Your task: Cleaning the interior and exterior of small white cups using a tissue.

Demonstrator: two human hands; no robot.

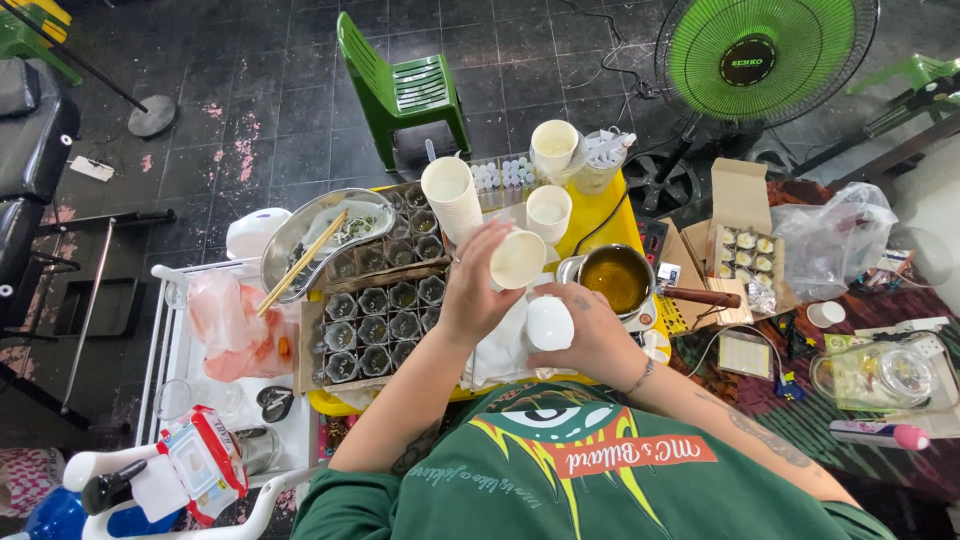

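Note:
My left hand (pixel 475 290) grips a white paper cup (pixel 518 260), tilted on its side with the mouth facing right. My right hand (pixel 590 335) holds a second white cup (pixel 549 323) just below it, bottom up. Both hands hover over a white cloth (pixel 498 345) on the yellow table (pixel 600 205). Just right of the cups stands a small metal pot (pixel 617 279) of amber liquid with a wooden handle.
A tray of several small dark pots (pixel 385 315) lies left of my hands. Behind it are a metal bowl (pixel 320 240) with chopsticks, a stack of white cups (pixel 452 198) and two more cups. A cardboard box (pixel 745 255), plastic bag (pixel 830 240), green fan (pixel 765 55) and green chair (pixel 405 90) stand around.

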